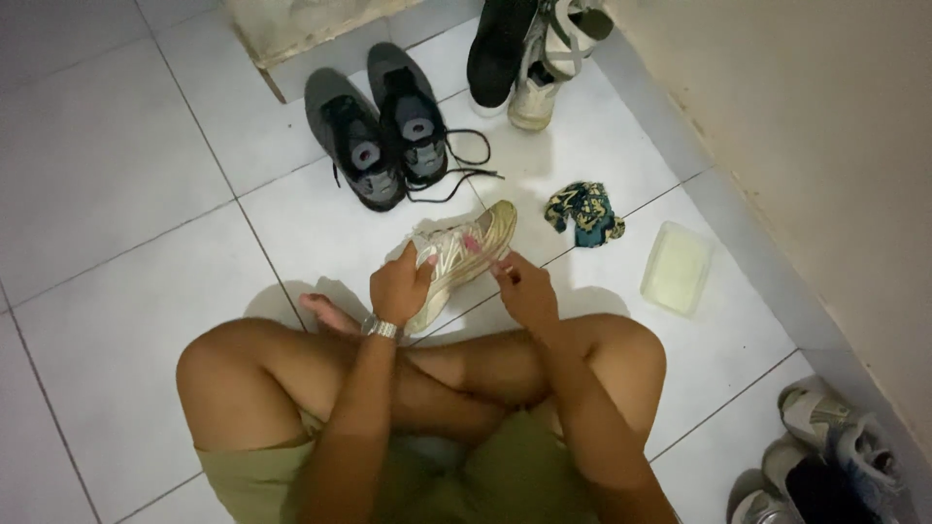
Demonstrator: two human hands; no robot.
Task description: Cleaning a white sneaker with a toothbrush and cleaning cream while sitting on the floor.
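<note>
I sit cross-legged on a white tiled floor. My left hand (398, 288), with a metal watch on the wrist, grips the heel side of a worn cream sneaker (464, 248) with pink marks. My right hand (524, 288) pinches at the sneaker's lace area near its middle. The sneaker is tilted, with its toe pointing away from me to the upper right.
A pair of dark grey sneakers (383, 131) with loose black laces lies beyond. More shoes (529, 53) stand at the top by the wall. A patterned cloth (585, 212) and a pale lidded plastic box (677, 268) sit to the right. Other shoes (825, 446) lie at the bottom right.
</note>
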